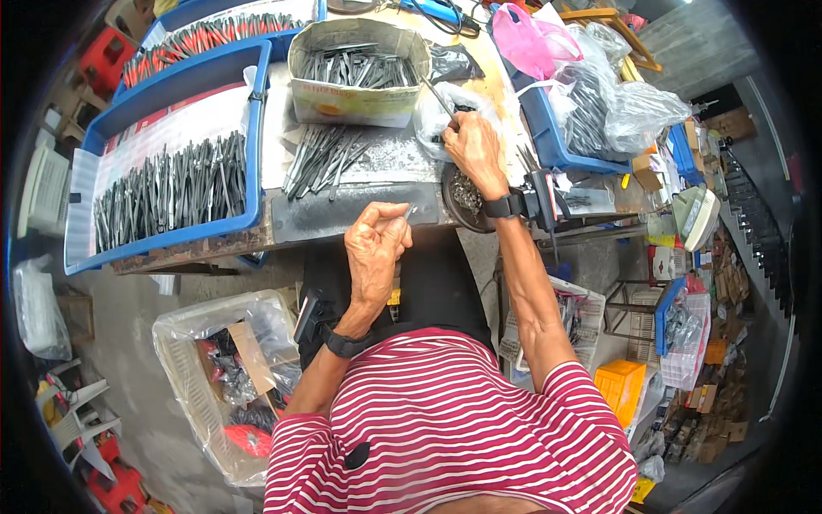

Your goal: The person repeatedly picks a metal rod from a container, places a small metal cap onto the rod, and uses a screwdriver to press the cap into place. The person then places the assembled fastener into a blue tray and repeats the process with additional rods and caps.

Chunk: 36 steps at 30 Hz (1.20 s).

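Observation:
My right hand [473, 150] reaches out over the workbench and grips a thin grey metal strip [440, 98] that points up and to the left, in front of a clear plastic bag [445, 120]. My left hand [377, 244] hovers near the bench's front edge with its fingers curled; thumb and forefinger pinch a very small metal piece [410, 211]. A loose pile of grey metal strips [324, 157] lies on the bench between the hands and a cardboard box [360, 101] full of the same strips. A dark round dish of small parts [465, 195] sits under my right wrist.
A blue tray [253, 146] at left holds several rows of grey metal tools; another blue tray [218, 30] behind holds red-handled ones. Clear and pink bags of parts [599, 103] crowd the right. A bag-lined white basket [193, 385] stands on the floor at lower left.

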{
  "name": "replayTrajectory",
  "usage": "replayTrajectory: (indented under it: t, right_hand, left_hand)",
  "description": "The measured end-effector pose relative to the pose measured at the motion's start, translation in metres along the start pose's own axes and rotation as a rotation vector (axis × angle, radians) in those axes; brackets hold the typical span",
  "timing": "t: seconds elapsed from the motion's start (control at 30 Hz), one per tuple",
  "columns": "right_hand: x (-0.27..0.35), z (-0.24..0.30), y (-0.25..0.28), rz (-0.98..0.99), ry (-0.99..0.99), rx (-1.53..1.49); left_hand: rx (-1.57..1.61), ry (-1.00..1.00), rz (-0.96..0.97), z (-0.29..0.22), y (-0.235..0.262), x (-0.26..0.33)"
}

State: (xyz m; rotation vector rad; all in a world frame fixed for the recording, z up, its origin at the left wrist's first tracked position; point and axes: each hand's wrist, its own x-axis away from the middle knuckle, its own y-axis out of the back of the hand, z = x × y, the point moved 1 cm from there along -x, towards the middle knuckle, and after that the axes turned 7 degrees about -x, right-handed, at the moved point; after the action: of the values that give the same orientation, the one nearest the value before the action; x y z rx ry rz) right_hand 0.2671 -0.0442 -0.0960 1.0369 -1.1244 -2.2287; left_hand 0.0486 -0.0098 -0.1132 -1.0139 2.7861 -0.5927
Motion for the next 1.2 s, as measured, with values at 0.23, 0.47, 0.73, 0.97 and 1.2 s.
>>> replayTrajectory:
  t: [0.23,0.47,0.73,0.97,1.2]
  right_hand:
    - [-0.006,0.012,-0.007,0.036,-0.078,0.076]
    - [-0.007,0.017,-0.007,0.076,-0.127,0.071]
    - [-0.017,0.009,0.001,0.183,-0.053,-0.113]
    - [-0.017,0.007,0.0,0.215,-0.052,-0.039]
    - [-0.015,-0.001,-0.011,0.078,0.04,0.009]
  left_hand:
    - [-0.006,0.013,0.008,0.003,0.003,0.0]
    - [-0.009,0.0,0.031,0.003,0.003,0.002]
    - [-0.019,0.013,0.034,0.005,0.005,0.004]
    - [-0.051,0.044,0.046,0.009,0.004,0.003]
    - [-0.061,0.056,0.041,0.008,0.007,0.004]
